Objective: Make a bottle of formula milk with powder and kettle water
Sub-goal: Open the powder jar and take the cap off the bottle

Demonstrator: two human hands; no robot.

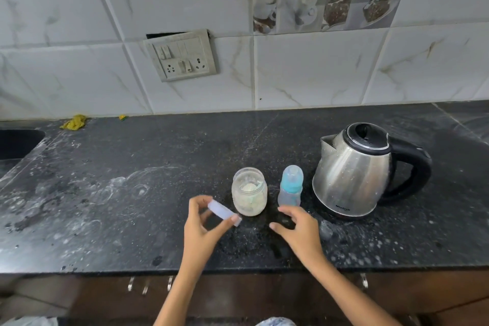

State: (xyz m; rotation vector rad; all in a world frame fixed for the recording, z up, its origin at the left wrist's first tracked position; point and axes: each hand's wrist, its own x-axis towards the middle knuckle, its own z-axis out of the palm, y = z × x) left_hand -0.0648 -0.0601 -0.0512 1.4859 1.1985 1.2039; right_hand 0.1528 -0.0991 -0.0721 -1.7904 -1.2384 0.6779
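An open glass jar of pale formula powder, with a green scoop inside, stands on the black counter. My left hand holds the jar's white lid tilted, just left of the jar. A small baby bottle with a blue collar and clear cap stands right of the jar. My right hand hovers low in front of the bottle with relaxed fingers, holding nothing. A steel kettle with a black handle and closed lid stands at the right.
A tiled wall with a switch and socket plate rises behind the counter. A sink cuts into the far left. A yellow rag lies at the back left. White powdery smears mark the counter's left half.
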